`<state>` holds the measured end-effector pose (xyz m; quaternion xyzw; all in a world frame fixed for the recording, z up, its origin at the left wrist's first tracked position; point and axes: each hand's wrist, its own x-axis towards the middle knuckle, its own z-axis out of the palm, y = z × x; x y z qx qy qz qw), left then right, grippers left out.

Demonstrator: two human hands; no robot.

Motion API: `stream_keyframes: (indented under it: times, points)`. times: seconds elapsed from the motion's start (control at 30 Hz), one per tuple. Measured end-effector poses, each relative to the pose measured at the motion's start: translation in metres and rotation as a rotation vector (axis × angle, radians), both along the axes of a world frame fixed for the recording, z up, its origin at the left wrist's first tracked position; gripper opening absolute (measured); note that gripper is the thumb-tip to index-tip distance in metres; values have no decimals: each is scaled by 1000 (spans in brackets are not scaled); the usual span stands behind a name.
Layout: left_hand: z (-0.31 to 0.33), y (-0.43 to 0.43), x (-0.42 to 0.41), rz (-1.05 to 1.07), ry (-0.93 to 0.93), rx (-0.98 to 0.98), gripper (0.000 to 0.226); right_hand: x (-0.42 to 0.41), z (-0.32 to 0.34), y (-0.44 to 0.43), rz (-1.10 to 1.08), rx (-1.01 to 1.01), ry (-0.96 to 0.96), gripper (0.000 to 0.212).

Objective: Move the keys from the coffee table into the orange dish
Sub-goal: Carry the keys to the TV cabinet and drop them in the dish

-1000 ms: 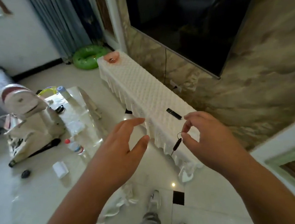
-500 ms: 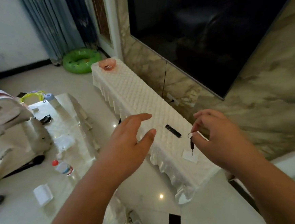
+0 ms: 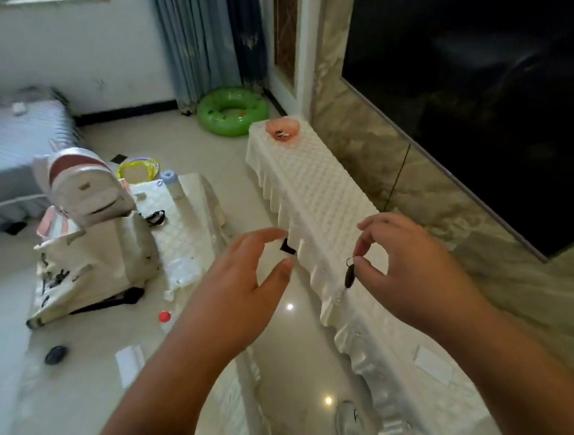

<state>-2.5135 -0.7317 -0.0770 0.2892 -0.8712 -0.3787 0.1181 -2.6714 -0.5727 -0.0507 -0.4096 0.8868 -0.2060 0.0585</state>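
Observation:
My right hand (image 3: pixel 410 269) pinches a small ring with a dark key (image 3: pixel 349 276) hanging from it, above the near part of the long white-covered cabinet (image 3: pixel 315 198). The orange dish (image 3: pixel 282 129) stands at the cabinet's far end, with some small metal items inside. My left hand (image 3: pixel 239 289) hovers open with curved fingers over the floor gap between the coffee table (image 3: pixel 183 232) and the cabinet, holding nothing.
On the coffee table are a white tote bag with a backpack (image 3: pixel 87 229), a bottle (image 3: pixel 173 185), a red-capped bottle (image 3: pixel 164 318), a dark small object (image 3: pixel 55 354) and a white packet (image 3: pixel 129 362). A green swim ring (image 3: pixel 232 111) lies on the floor. A big dark screen (image 3: pixel 474 82) hangs at right.
The view has swung so the orange dish sits nearer the frame's middle. Both hands have kept their pose, and the key still hangs from my right fingers.

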Motion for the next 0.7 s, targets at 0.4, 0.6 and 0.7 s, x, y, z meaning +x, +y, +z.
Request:
stream_keyframes:
  times: [0.4, 0.6, 0.7]
  points:
    - [15, -72, -34, 298, -38, -81, 46, -83, -10, -128, 305, -68, -121, 11]
    - [34, -101, -116, 312, -31, -197, 44, -175, 1, -170, 397, -111, -173, 12]
    - [34, -111, -152, 353, -12, -243, 42, -218, 0, -186, 405, -125, -174, 10]
